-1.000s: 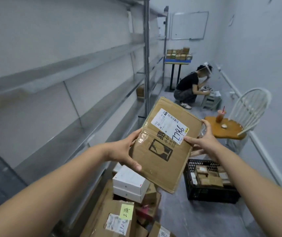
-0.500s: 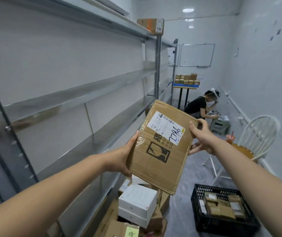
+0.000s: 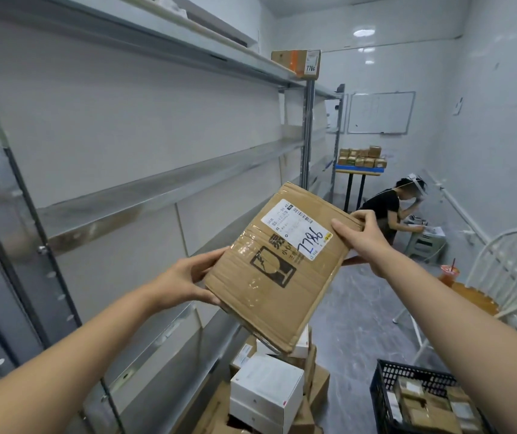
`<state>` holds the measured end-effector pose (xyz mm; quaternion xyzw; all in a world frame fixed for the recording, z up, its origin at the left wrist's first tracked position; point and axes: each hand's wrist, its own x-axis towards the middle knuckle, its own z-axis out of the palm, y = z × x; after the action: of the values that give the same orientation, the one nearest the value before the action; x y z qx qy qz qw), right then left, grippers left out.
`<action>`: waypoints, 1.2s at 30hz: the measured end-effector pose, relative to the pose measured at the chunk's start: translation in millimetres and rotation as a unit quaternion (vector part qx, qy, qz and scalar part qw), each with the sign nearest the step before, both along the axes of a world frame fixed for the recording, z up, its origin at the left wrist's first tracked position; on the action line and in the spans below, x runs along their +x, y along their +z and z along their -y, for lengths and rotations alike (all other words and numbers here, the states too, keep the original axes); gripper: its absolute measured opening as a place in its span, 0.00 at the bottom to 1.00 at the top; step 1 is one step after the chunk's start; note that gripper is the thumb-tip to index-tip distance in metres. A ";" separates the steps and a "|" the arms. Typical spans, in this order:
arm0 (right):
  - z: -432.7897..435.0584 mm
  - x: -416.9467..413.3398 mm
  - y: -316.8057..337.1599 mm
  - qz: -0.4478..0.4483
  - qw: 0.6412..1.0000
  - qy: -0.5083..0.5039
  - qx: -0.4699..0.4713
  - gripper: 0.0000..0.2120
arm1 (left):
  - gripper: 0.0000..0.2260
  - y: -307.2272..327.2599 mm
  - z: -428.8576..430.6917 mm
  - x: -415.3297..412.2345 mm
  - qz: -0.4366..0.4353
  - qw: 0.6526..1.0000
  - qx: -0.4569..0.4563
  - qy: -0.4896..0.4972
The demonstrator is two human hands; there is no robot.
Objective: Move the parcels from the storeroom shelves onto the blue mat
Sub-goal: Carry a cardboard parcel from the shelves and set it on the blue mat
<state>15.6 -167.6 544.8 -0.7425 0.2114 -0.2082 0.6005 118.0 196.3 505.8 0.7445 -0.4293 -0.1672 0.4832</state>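
Beside the shelves (image 3: 163, 186), left hand (image 3: 185, 283) and right hand (image 3: 366, 239) grip one parcel (image 3: 269, 277).

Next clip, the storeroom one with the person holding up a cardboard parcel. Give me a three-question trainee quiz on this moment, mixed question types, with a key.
1. True or false: the left hand and the right hand both grip the flat cardboard parcel.
2. Multiple choice: where does the small box with the orange band sit?
A) in the black crate
B) on the upper shelf, at the upright post
C) on the white chair
3. Fill in: the number handwritten on the held parcel's label is ____.

Key: 1 true; 2 B; 3 7786.
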 end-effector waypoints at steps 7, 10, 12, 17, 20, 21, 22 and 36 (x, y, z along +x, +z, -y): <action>-24.3 25.0 -1.2 0.047 0.992 0.071 0.091 0.23 | 0.19 -12.6 -13.6 14.6 -0.136 0.905 -0.298 0.273; -39.2 28.3 -8.0 0.014 0.995 0.080 0.061 0.22 | 0.18 -1.1 -7.6 9.7 -0.175 0.862 -0.364 0.307; -42.4 30.5 -10.4 -0.009 0.997 0.074 0.017 0.21 | 0.20 7.3 -3.7 6.8 -0.195 0.844 -0.377 0.328; -49.1 36.0 -16.8 0.003 0.996 0.082 0.040 0.19 | 0.26 19.6 11.6 -0.9 -0.299 0.828 -0.337 0.333; -48.4 34.0 -18.9 -0.032 0.996 0.066 0.044 0.23 | 0.29 20.0 16.8 -12.2 -0.340 0.825 -0.353 0.280; -48.5 32.9 -20.1 -0.041 0.996 0.068 0.046 0.25 | 0.29 20.2 16.8 -17.2 -0.337 0.829 -0.357 0.270; -49.4 31.8 -21.4 -0.045 0.995 0.076 0.047 0.26 | 0.28 20.3 15.8 -22.5 -0.328 0.834 -0.356 0.264; -138.1 -23.0 -83.3 -0.090 0.944 0.317 -0.022 0.17 | 0.21 -33.5 -76.6 -194.3 -0.084 0.770 -0.224 0.591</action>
<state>-7.4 -29.6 461.5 -0.7998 0.0136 0.0558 0.5975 -76.3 272.9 472.3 0.7051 0.1126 0.1906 0.6737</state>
